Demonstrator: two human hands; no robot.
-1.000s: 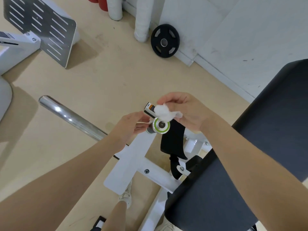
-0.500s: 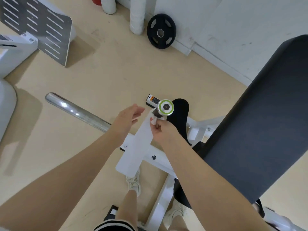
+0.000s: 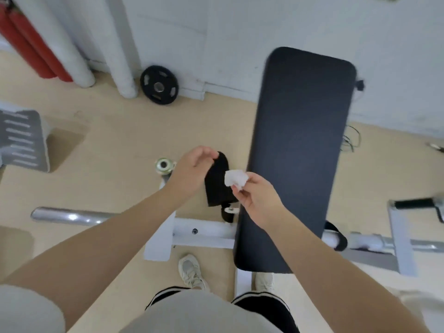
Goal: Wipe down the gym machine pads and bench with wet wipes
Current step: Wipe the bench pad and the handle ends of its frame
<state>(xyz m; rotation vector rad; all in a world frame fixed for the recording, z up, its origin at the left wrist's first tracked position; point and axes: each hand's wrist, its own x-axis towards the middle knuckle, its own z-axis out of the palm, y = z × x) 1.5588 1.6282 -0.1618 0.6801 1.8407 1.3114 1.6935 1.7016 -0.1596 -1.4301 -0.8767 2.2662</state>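
**Wipe in hand, next to the small black pad**

The right hand [image 3: 258,198] pinches a scrunched white wet wipe [image 3: 236,179] between thumb and fingertips. It is bunched up, most likely so a thick, damp part can rub a surface. The wipe sits just over the right edge of the small black pad [image 3: 216,181], and the big dark bench pad [image 3: 300,152] is close on its right.

The left hand [image 3: 192,170] has curled fingers at the far tip of the small pad. It looks like it touches or holds that tip, maybe to keep the pad steady, but I cannot tell if it really grips.

The bench pad is long and runs from near the person's feet to the far wall [image 3: 264,32]. Its whole top is open, so a wipe could slide along it with nothing in the way. The near end sits over the white frame [image 3: 204,233].

On the left, a shiny metal bar [image 3: 69,216] sticks out, and a round knob [image 3: 164,164] sits beside the left hand. On the floor [image 3: 108,140] far back, a black weight plate [image 3: 159,84] leans on the wall, well apart from the hands.
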